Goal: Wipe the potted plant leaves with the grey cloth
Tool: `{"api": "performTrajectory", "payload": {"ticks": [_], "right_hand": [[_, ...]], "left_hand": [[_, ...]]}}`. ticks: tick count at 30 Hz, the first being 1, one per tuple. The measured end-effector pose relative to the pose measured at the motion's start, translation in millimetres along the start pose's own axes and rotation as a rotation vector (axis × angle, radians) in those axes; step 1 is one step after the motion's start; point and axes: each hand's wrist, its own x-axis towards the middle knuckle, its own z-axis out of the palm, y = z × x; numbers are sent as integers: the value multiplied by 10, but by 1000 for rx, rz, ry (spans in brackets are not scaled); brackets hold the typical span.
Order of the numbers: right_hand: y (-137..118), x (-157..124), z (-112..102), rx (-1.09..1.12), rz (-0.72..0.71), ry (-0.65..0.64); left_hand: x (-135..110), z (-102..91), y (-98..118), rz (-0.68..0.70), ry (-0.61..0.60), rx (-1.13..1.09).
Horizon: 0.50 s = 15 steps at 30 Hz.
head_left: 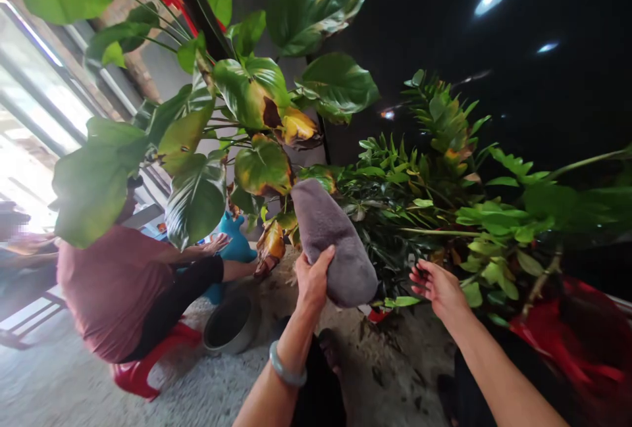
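My left hand (316,280) grips the lower left side of a grey plush piece (336,243), long and rounded like an insole, with the thumb lying on its front. It is held up before the potted plants. To the right, my right hand (439,287) is raised beside narrow dark leaves, its fingers loosely curled and apart, with nothing visible in them. Behind and above the plush piece spreads a big-leaved plant (251,91), some of its leaves yellow and brown at the edges. A bushy green plant (395,177) stands behind my right hand.
At left a person in a pink shirt (113,289) sits on a red plastic stool (143,364), near a grey bucket (232,328) and a blue toy-like figure (236,239). Another person is at the far left edge. Red wrapping (577,341) surrounds a pot at lower right. Dry leaf bits litter the floor.
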Motion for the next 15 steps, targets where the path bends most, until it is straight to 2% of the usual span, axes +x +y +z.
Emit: {"api": "performTrajectory", "payload": {"ticks": [3, 6, 8, 10, 12, 15], "right_hand": [[4, -10, 17, 6, -2, 11], [-11, -10, 14, 11, 1, 19], [-23, -2, -4, 11, 1, 20], [-27, 5, -31, 12, -4, 12], [-18, 0, -62, 6, -15, -10], [10, -20, -94, -30, -38, -62]], "left_hand": [[14, 62, -219, -287, -80, -36], [-230, -41, -569, -617, -233, 4], [-424, -126, -684, -731, -357, -14], [-555, -145, -637, -730, -507, -57], [-589, -62, -466, -659, -637, -86], [-487, 193, -205, -530, -688, -69]]}}
